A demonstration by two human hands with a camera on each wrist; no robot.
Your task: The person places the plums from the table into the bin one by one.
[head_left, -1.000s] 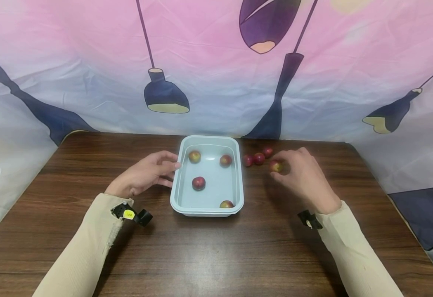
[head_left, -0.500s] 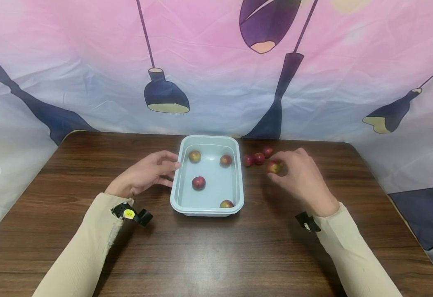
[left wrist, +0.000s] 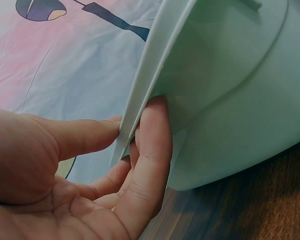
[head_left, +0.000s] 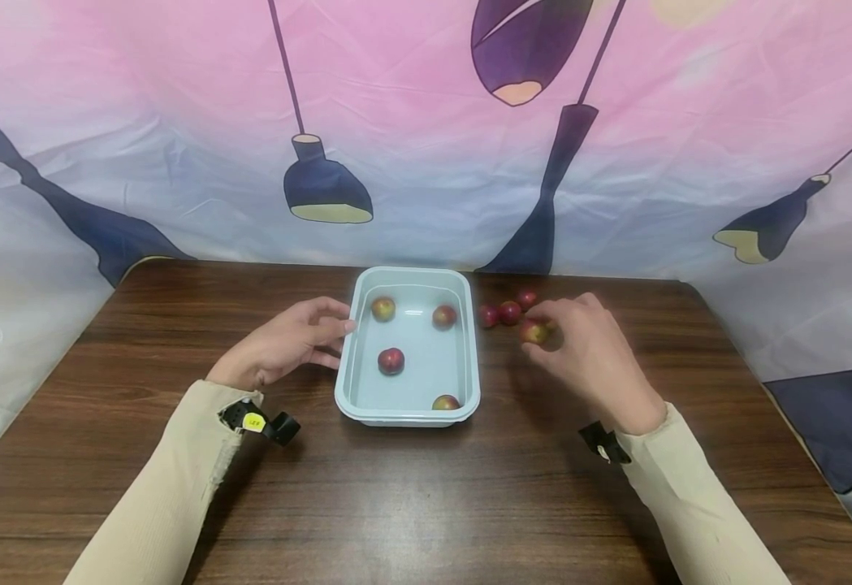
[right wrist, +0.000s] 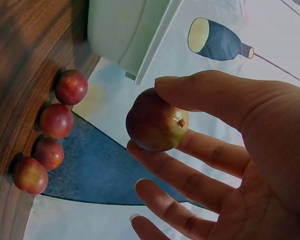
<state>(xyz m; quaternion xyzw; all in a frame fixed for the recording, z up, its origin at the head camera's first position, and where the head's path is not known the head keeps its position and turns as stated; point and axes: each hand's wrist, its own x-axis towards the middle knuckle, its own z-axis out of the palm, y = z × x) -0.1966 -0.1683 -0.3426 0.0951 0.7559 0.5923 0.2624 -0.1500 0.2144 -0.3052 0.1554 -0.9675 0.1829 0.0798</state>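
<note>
A pale blue-green plastic tub (head_left: 409, 398) stands on the table with several plums inside, among them a red plum (head_left: 391, 361) near its middle. My left hand (head_left: 290, 337) pinches the tub's left rim, thumb on top and fingers beneath the lip (left wrist: 140, 95) in the left wrist view. On the tub's right side, my right hand (head_left: 590, 345) holds a red-and-yellow plum (right wrist: 157, 120) between thumb and fingertips. The other fingers of that hand spread loosely below the fruit.
Right of the tub lies a row of red plums (head_left: 509, 312), close to my right fingertips; the right wrist view shows several plums (right wrist: 56, 121) there. A patterned cloth (head_left: 426, 162) hangs behind the wooden table (head_left: 396, 504).
My right hand has shifted slightly left, toward the tub, with the plum in its fingers. The left hand and the tub have stayed put.
</note>
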